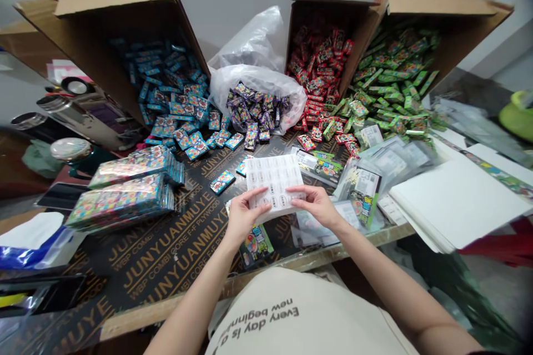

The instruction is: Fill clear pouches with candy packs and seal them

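A white sheet of round stickers [275, 180] is held over the dark plywood table [158, 255]. My left hand [244, 215] grips its lower left edge, thumb on top. My right hand [317, 204] pinches at the sheet's lower right part, fingertips pressed on a sticker. Below my left hand lies a green packet in a clear sleeve [256, 245]. More clear sleeves with printed packets [361, 191] lie just right of my right hand.
Tilted cardboard boxes spill blue packets [175, 105], red packets [320, 77] and green packets [391, 89]; a plastic bag holds purple ones [256, 108]. Wrapped bundles [125, 194] sit at the left, white sheets [453, 199] at the right, metal cups [62, 105] far left.
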A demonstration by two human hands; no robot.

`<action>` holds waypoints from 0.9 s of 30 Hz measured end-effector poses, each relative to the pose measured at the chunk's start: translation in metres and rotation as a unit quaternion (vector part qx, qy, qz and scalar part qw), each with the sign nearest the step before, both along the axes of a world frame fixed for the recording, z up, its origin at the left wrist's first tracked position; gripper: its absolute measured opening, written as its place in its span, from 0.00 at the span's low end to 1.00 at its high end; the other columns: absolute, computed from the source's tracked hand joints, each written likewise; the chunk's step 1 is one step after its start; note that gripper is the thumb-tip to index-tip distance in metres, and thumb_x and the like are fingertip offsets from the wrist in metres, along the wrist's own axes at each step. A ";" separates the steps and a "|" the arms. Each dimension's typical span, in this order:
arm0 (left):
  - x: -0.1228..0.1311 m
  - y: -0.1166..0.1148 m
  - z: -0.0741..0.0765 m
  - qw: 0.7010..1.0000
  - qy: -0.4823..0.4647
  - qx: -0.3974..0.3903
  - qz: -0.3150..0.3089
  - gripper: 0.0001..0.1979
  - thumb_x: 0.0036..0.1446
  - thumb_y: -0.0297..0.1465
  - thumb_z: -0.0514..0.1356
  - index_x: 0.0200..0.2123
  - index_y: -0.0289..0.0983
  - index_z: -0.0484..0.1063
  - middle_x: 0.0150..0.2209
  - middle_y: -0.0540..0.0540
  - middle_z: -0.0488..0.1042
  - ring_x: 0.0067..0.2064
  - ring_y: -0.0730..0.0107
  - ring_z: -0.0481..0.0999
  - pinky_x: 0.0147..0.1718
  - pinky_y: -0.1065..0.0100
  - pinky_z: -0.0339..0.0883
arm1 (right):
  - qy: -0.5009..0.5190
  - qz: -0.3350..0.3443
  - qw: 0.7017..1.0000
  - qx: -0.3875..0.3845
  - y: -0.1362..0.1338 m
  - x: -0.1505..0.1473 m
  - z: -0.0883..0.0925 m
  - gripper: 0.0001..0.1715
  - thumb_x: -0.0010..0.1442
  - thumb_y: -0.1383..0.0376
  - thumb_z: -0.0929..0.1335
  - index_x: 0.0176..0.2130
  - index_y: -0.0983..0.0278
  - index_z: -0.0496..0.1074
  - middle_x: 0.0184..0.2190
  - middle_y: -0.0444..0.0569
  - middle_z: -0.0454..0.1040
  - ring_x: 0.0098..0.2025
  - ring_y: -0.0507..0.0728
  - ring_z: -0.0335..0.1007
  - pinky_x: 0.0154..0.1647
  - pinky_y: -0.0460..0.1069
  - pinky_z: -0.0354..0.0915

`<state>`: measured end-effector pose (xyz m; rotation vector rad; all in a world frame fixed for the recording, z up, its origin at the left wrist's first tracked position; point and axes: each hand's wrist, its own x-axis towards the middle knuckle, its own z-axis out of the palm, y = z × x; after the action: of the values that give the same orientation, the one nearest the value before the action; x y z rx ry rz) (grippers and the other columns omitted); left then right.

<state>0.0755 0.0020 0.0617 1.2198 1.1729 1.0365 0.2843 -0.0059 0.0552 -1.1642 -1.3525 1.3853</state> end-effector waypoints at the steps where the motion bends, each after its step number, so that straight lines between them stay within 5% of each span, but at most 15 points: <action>1: 0.000 0.000 0.000 1.000 -0.004 -0.014 0.008 0.22 0.38 0.31 0.67 0.40 0.34 0.75 0.39 0.43 0.77 0.41 0.61 0.74 0.42 0.65 0.66 | -0.002 -0.006 1.000 -0.002 0.000 0.000 0.000 0.21 0.47 0.61 0.71 0.43 0.64 0.73 0.36 0.49 0.76 0.36 0.55 0.71 0.39 0.51 0.66; 5: 0.002 0.002 0.002 0.999 0.008 -0.026 0.039 0.21 0.37 0.34 0.68 0.38 0.34 0.76 0.31 0.46 0.77 0.30 0.69 0.73 0.30 0.70 0.66 | -0.020 -0.045 0.999 0.002 0.000 -0.001 0.001 0.23 0.47 0.61 0.71 0.44 0.65 0.72 0.34 0.48 0.75 0.30 0.53 0.70 0.33 0.48 0.65; 9: 0.005 0.003 0.004 0.995 0.072 0.013 0.069 0.14 0.40 0.36 0.66 0.30 0.33 0.77 0.22 0.49 0.73 0.23 0.74 0.68 0.25 0.73 0.61 | -0.108 -0.100 0.988 0.053 0.000 -0.005 0.010 0.12 0.50 0.62 0.69 0.35 0.65 0.75 0.29 0.47 0.75 0.30 0.54 0.68 0.33 0.49 0.63; 14: 0.002 0.008 0.006 0.981 0.150 0.090 0.080 0.09 0.40 0.36 0.66 0.23 0.36 0.77 0.27 0.48 0.70 0.31 0.70 0.69 0.32 0.70 0.62 | -0.284 -0.161 0.925 0.194 -0.005 -0.009 0.023 0.07 0.51 0.62 0.68 0.27 0.62 0.75 0.37 0.50 0.70 0.44 0.59 0.62 0.46 0.54 0.57; 17: -0.006 0.011 0.008 0.986 0.139 0.091 0.032 0.09 0.39 0.36 0.66 0.21 0.36 0.76 0.34 0.45 0.70 0.38 0.66 0.69 0.36 0.69 0.62 | -0.243 -0.094 0.953 0.158 -0.007 -0.007 0.023 0.10 0.55 0.61 0.65 0.28 0.64 0.73 0.31 0.48 0.71 0.36 0.56 0.64 0.37 0.49 0.59; 20: -0.011 0.011 0.009 0.995 0.080 0.005 -0.063 0.09 0.42 0.35 0.64 0.23 0.35 0.76 0.27 0.47 0.72 0.30 0.69 0.70 0.30 0.71 0.62 | -0.174 -0.038 0.981 0.080 -0.005 -0.003 0.020 0.12 0.56 0.60 0.64 0.29 0.66 0.71 0.23 0.45 0.69 0.26 0.52 0.62 0.26 0.45 0.57; 23: -0.009 0.008 0.006 0.991 0.065 -0.056 -0.100 0.07 0.42 0.32 0.63 0.24 0.34 0.75 0.21 0.49 0.73 0.24 0.72 0.68 0.25 0.72 0.60 | -0.188 0.031 0.980 0.057 0.001 0.000 0.018 0.11 0.52 0.60 0.67 0.30 0.66 0.73 0.25 0.45 0.72 0.27 0.53 0.64 0.27 0.45 0.57; 27: 0.000 0.006 0.003 0.987 0.118 -0.032 -0.107 0.06 0.41 0.31 0.62 0.24 0.33 0.75 0.22 0.48 0.74 0.24 0.72 0.69 0.24 0.73 0.59 | -0.249 0.138 0.955 0.080 0.011 0.000 0.016 0.10 0.51 0.60 0.68 0.27 0.65 0.74 0.22 0.44 0.73 0.26 0.52 0.66 0.26 0.45 0.58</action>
<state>0.0753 0.0083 0.0643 1.4117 1.2129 0.7038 0.2845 0.0051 0.0715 -1.3018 -2.0092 1.1781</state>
